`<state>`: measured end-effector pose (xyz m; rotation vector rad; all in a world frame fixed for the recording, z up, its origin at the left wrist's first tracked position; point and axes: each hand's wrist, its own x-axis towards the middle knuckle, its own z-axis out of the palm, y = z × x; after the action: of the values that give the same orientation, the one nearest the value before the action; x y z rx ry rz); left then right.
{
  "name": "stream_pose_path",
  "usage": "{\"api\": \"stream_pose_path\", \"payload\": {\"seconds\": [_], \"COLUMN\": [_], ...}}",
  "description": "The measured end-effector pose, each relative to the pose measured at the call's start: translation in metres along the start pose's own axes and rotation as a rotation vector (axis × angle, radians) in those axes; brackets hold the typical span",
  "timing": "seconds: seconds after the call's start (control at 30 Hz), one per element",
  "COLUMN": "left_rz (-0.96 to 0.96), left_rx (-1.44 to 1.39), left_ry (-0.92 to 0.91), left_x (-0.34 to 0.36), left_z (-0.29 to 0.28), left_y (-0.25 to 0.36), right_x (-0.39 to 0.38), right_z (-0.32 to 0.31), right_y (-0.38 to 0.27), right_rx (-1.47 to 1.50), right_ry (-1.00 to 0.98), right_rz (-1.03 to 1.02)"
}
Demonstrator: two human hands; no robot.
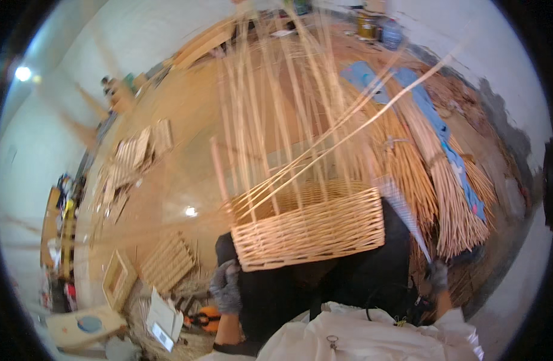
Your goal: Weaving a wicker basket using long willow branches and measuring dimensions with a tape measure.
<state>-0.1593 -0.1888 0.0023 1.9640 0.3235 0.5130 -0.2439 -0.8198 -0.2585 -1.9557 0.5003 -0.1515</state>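
At the bottom of the view, we see white cloth [372,337] and dark trousers, with a half-woven wicker basket [309,225] resting on the lap, between both hands. Our left hand [226,287], in a grey glove, sits low at the basket's left corner, just below its woven wall; whether it is gripping the basket we cannot tell. Our right hand [438,275], also gloved, is off to the right of the basket, closed around a long thin rod [409,219] that slants up and left toward the basket's rim. The basket is rectangular, its sides woven partway up, and tall unwoven stakes [276,102] rise from its rim, fanning toward the top of the picture. Just beyond it on the right, bundles of willow rods [445,186] lie on blue cloth [430,111] spread over the floor. To the left, on the tan floor [186,120], lie small wooden frames and woven panels [168,262]. Farthest away, near the wall, stand a few cans [368,25].
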Motion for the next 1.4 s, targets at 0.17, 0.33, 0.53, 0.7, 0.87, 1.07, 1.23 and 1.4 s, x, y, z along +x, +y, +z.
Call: {"api": "stream_pose_path", "payload": {"seconds": [0.17, 0.33, 0.53, 0.7, 0.87, 1.07, 1.23, 1.4], "left_rz": [-0.047, 0.032, -0.068, 0.156, 0.048, 0.055, 0.450, -0.034], "left_rx": [-0.298, -0.290, -0.206, -0.429, -0.684, -0.397, -0.189, -0.627], "left_ry": [0.050, -0.259, -0.303, -0.470, -0.611, -0.563, -0.324, -0.591], "left_x": [0.026, 0.067, 0.093, 0.132, 0.123, 0.109, 0.119, 0.100], "left_z": [0.026, 0.053, 0.067, 0.104, 0.085, 0.073, 0.097, 0.054], "left_y": [0.009, 0.003, -0.009, -0.083, -0.024, -0.023, -0.017, 0.000], "right_x": [-0.025, 0.062, -0.005, 0.015, 0.098, 0.093, 0.119, 0.077], "right_z": [-0.010, 0.001, 0.153, 0.311, 0.368, 0.360, 0.404, 0.419], "right_y": [0.012, -0.066, -0.450, -0.494, -0.463, -0.539, -0.587, -0.576], "right_rx": [-0.851, -1.239, 0.036, 0.634, 1.096, 0.314, -1.321, -0.963], "right_ry": [-0.404, -0.100, -0.368, -0.745, -0.524, -0.661, -0.535, 0.494], "right_rz": [-0.025, -0.140, -0.236, 0.294, -0.283, -0.424, -0.515, -1.225]}}
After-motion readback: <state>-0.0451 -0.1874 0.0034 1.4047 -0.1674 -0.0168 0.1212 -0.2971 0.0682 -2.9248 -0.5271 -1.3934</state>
